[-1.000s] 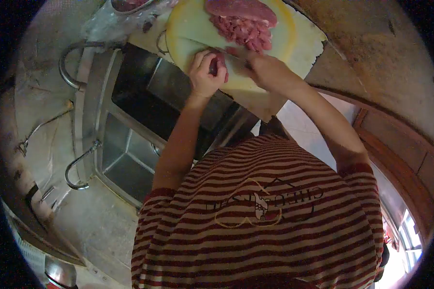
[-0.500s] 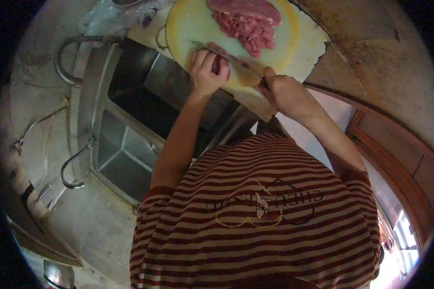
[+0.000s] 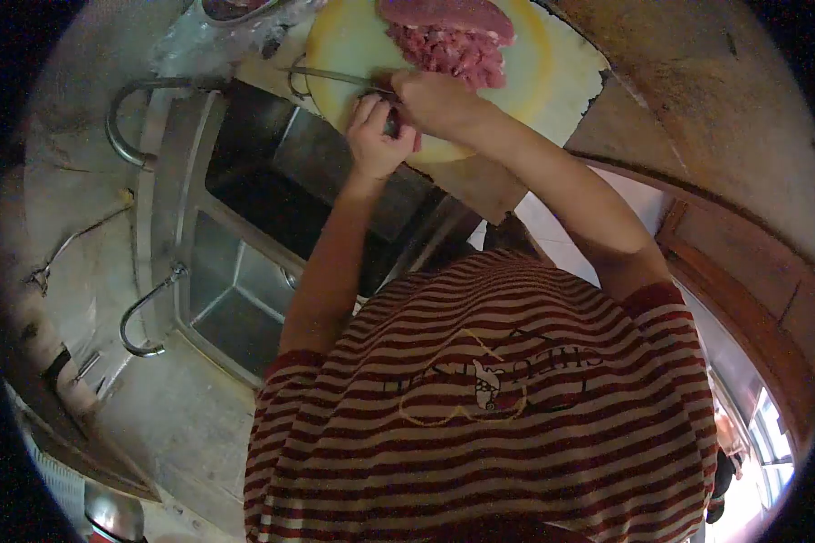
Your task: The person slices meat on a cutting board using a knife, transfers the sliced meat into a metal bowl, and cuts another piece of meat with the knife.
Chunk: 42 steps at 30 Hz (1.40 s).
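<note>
My left hand is closed over a small piece of meat near the front edge of a round, pale cutting board. Just right of it, my right hand grips a kitchen knife; its handle is hidden in my fist, and the long blade points left past the board's edge. Farther back on the board lies a heap of cut pink meat, with a larger slab of meat behind it. My right hand hides part of the board and the near end of the blade.
A steel double sink lies left of the board, with curved taps along its far side. Clear plastic wrap sits at the back left. Brown worktop extends to the right, above a wooden cabinet frame.
My right hand has moved left with the knife, whose blade now reaches beyond the board's left edge. My left hand stays on the piece of meat. The view has shifted slightly.
</note>
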Each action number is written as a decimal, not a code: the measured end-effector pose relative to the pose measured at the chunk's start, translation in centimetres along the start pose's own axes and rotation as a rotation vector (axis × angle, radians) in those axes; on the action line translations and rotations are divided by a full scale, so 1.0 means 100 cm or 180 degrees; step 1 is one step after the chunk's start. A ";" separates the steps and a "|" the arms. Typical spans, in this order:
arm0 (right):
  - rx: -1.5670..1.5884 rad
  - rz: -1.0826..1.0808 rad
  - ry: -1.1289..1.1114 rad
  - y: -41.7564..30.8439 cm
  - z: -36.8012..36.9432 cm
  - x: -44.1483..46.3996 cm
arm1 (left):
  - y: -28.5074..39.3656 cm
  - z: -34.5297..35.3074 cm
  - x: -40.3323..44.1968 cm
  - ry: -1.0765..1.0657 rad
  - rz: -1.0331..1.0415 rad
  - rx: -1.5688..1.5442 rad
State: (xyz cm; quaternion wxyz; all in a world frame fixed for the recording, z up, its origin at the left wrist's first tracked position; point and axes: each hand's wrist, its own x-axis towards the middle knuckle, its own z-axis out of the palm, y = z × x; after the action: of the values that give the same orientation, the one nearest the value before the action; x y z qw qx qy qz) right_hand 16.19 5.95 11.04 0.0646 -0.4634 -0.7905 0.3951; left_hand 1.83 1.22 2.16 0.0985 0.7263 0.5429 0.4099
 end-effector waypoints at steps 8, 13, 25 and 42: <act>-0.0543 0.0586 0.0071 0.050 -0.024 -0.097 | 0.006 0.004 0.001 0.0317 0.0144 -0.0015; -0.0591 0.0796 0.0466 0.055 -0.020 -0.098 | 0.006 0.002 0.003 0.0343 0.0231 0.0081; -0.0401 0.0647 0.0682 0.041 0.018 -0.106 | 0.008 0.010 0.001 0.0139 0.0507 -0.0214; -0.0297 0.0601 0.1022 0.032 0.012 -0.068 | -0.012 0.015 -0.003 0.0254 0.0635 -0.0254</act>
State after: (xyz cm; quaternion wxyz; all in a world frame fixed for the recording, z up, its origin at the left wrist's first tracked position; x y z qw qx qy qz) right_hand 21.60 0.73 9.81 0.1310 -0.5952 -0.7405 0.2834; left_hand 2.00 1.86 0.31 0.0643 0.7553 0.4547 0.4676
